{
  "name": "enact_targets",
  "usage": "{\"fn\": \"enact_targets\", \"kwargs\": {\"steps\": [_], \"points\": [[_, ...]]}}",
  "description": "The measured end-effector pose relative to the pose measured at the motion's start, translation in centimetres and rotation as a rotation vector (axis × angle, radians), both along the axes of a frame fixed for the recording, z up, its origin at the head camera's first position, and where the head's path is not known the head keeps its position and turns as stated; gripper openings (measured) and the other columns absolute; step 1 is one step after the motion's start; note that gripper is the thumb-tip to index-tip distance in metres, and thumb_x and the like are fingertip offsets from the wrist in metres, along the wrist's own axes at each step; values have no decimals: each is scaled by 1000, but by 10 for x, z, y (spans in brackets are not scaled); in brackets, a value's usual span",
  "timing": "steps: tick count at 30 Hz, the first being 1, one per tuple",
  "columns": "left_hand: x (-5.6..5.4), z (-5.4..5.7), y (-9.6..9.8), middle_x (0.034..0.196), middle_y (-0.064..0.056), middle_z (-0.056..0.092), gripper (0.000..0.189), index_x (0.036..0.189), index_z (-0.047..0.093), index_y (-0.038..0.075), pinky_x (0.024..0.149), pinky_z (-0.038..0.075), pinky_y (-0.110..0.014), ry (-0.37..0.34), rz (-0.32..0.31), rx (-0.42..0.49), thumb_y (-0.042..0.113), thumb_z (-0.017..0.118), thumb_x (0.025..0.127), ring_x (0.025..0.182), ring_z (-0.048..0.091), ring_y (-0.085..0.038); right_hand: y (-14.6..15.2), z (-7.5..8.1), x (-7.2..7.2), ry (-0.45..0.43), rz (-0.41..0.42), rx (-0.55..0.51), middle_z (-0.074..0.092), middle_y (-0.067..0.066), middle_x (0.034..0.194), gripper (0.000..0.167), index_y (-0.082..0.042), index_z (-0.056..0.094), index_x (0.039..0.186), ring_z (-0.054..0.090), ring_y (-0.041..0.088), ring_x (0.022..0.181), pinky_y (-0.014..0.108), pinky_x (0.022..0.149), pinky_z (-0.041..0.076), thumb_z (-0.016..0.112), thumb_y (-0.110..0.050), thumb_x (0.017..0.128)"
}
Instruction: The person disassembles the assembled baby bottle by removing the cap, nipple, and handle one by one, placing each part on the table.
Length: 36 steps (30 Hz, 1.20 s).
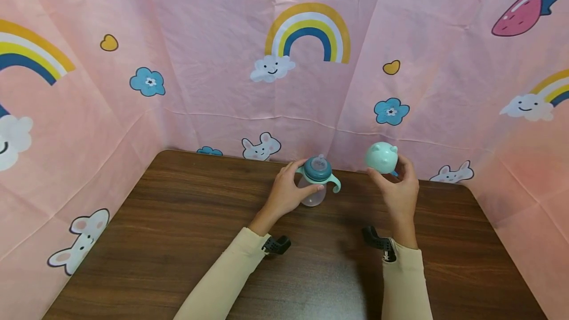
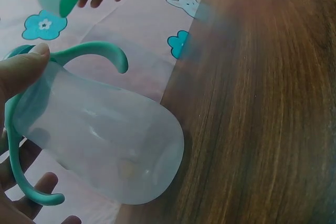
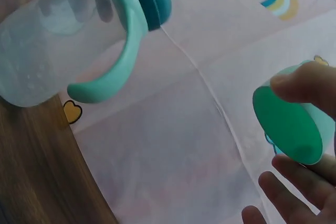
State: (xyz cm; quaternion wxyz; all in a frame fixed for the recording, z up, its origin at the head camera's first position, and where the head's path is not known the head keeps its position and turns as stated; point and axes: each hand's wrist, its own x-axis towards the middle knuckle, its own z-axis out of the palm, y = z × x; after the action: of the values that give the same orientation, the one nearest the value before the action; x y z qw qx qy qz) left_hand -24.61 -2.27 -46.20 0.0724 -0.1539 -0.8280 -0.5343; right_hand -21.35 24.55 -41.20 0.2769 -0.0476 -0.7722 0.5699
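A translucent baby bottle [image 1: 313,195] with a teal collar, a clear nipple on top and two mint-green handles stands at the back of the table. My left hand [image 1: 290,187] grips it around the neck, thumb across the front. To the right, my right hand [image 1: 398,181] holds a mint-green cap [image 1: 381,157] with small ear-like bumps, raised and apart from the bottle. In the right wrist view the hollow underside of the cap [image 3: 287,124] shows, pinched between thumb and fingers. The left wrist view shows the bottle's smooth body [image 2: 105,135] and its curved handle [image 2: 97,51].
The dark wood-grain table [image 1: 178,241] has its back edge just behind the bottle. A pink cloth [image 1: 222,63] printed with rainbows, clouds, flowers and rabbits surrounds it at the back and sides. Black wrist mounts [image 1: 277,245] sit at both cuffs.
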Motion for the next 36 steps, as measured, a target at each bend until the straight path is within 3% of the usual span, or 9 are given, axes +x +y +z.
{"fn": "enact_targets", "kwargs": {"steps": [5,9,14,19,28,36], "points": [[-1,-1,0,157,-9,61,84,159,58,10,118,39,-66,-6,-2,-2,39,95,89,148,48,-38,6,-4,-2,-44,-6,-15,65,11,141,69,1,56,149,63,15,122,34,103,55,91,-7,90],[-1,-1,0,156,-9,61,83,159,58,12,118,40,-65,-7,-1,-2,38,95,89,148,48,-37,11,-11,-4,-90,-6,-22,64,10,139,71,0,54,148,65,15,116,25,95,54,91,-6,89],[-1,-1,0,156,-8,61,84,159,58,12,118,40,-66,-10,1,-4,39,95,89,147,48,-37,17,-18,-6,-151,23,-20,59,10,151,84,-12,50,163,63,17,114,22,89,52,91,-9,91],[-1,-1,0,156,-7,61,83,159,58,12,117,40,-66,-6,-2,-7,39,95,89,148,48,-37,22,-29,-9,-184,38,4,56,10,155,82,-19,52,165,62,27,123,24,86,51,89,-10,93],[-1,0,0,156,-9,61,82,159,58,12,117,41,-67,-2,-9,5,38,95,90,148,49,-38,26,-45,-13,-273,-2,10,56,17,154,80,-13,52,160,58,34,125,44,95,48,91,-9,90],[1,2,-1,156,-9,61,82,158,58,12,117,40,-68,-7,-12,11,38,94,90,148,48,-39,30,-58,-16,-337,24,52,56,24,155,80,-9,51,159,58,44,135,56,104,47,90,-8,89]]}}
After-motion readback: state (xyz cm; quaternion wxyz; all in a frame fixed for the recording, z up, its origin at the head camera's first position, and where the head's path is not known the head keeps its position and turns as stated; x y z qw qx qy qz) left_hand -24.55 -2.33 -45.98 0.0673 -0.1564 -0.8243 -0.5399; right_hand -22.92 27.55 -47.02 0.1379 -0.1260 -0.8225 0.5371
